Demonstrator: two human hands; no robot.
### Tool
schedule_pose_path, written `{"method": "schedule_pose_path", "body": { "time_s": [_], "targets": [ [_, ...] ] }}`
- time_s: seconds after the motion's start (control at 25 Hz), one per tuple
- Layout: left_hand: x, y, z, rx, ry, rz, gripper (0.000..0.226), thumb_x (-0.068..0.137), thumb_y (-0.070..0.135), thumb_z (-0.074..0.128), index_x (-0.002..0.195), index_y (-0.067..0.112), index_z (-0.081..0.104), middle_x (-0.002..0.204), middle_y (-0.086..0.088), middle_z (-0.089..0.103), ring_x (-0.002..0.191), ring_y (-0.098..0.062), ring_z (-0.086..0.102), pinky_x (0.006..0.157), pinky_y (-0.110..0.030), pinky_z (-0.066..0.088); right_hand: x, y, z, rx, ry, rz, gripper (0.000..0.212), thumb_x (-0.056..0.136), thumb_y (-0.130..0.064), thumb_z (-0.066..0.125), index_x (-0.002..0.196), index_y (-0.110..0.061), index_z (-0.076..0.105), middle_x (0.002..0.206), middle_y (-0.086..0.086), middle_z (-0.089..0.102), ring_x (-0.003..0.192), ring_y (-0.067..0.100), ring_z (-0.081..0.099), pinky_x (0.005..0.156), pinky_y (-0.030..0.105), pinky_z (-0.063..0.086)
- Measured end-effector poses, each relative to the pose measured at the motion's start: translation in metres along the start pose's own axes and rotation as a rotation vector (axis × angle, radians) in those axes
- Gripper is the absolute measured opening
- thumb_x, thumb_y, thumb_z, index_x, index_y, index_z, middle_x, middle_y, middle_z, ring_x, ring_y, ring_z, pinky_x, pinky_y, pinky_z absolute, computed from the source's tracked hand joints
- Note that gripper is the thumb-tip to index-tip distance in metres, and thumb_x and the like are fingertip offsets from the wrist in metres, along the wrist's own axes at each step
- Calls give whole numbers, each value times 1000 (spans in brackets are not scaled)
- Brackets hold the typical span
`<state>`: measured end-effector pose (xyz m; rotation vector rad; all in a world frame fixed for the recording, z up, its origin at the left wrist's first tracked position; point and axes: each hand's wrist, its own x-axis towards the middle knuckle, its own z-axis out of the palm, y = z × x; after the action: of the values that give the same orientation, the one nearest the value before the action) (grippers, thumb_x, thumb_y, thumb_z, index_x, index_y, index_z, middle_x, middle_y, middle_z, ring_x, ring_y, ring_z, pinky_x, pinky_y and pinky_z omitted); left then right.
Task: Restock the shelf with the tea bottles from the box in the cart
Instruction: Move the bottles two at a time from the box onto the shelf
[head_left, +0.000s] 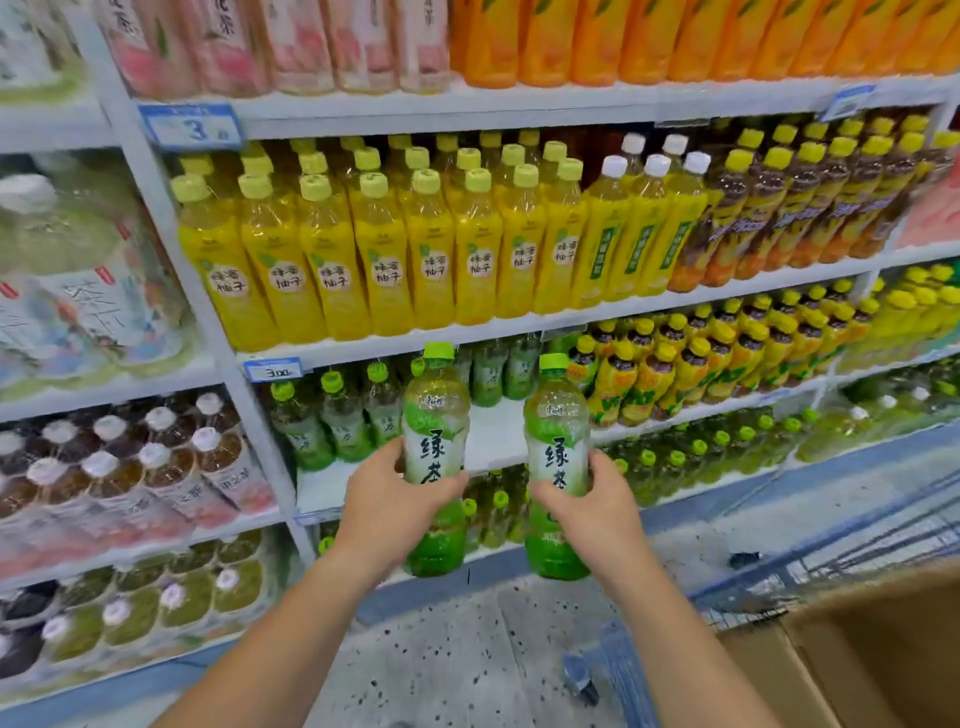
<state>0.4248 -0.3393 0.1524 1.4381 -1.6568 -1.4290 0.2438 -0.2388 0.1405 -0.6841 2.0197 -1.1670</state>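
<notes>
From the head camera, your left hand (387, 512) is wrapped around the label of one green tea bottle (435, 457), thumb across the front and fingers curled behind, and your right hand (597, 506) grips a second green tea bottle (555, 467) the same way; both bottles stand upright with their green caps up, raised in front of the shelf (498, 436). The bare white stretch of that shelf lies right behind them, between the row of green tea bottles already stocked (332, 415) on the left and the yellow-labelled dark tea bottles (675, 374) on the right, so that gap looks like your target. Carry both bottles in level and keep them upright, since the shelf board above sits close over the caps and a tilted bottle could catch its edge. Set the left one down just beside the stocked green bottles, labels facing out to match, then seat the right one next to it before letting go. The cardboard box (857, 654) sits at your lower right, beside the cart's wire frame (883, 530); its contents are out of sight here.
</notes>
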Motion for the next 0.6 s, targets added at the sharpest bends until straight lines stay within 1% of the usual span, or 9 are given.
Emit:
{"method": "schedule_pose_path", "body": {
  "time_s": [0.12,0.2,0.32,0.4,0.52,0.6],
  "targets": [
    [33,-15,4,27,4,-20,30,73,30,90,91,33,67,84,15,75,72,4,70,61,-16,53,37,5,11,-39,-8,-6,41,81,-18,80,110,-33,55,97,-17,66,82,-4,61,59,13,44],
    [52,-29,13,45,-6,-30,29,73,30,90,92,32,68,84,16,75,74,3,70,62,-16,53,64,12,17,-101,-27,-11,41,80,-18,81,108,-33,56,93,-20,64,79,-8,58,57,10,41],
    [83,-53,36,95,7,-10,32,72,33,90,94,30,68,83,17,74,73,7,67,58,-11,52,108,33,27,-139,-61,-11,40,77,-18,83,108,-28,59,93,-17,67,80,-5,60,58,17,43],
    [103,-69,56,142,21,10,34,71,35,90,96,31,68,85,17,72,74,8,65,58,-9,51,133,52,33,-169,-63,-12,41,75,-18,84,106,-29,59,92,-17,67,81,-2,62,60,19,45],
    [133,-92,83,163,67,31,33,71,34,91,95,30,68,86,16,72,75,10,64,58,-7,50,168,81,43,-205,-64,-36,40,72,-22,85,101,-32,61,91,-14,71,83,5,68,67,27,55],
    [153,-109,102,163,117,55,33,69,33,91,91,30,67,85,17,71,76,11,63,58,-5,49,192,99,50,-214,-81,-63,38,70,-23,86,99,-32,62,89,-14,72,80,5,70,71,33,60]
  ]
}}
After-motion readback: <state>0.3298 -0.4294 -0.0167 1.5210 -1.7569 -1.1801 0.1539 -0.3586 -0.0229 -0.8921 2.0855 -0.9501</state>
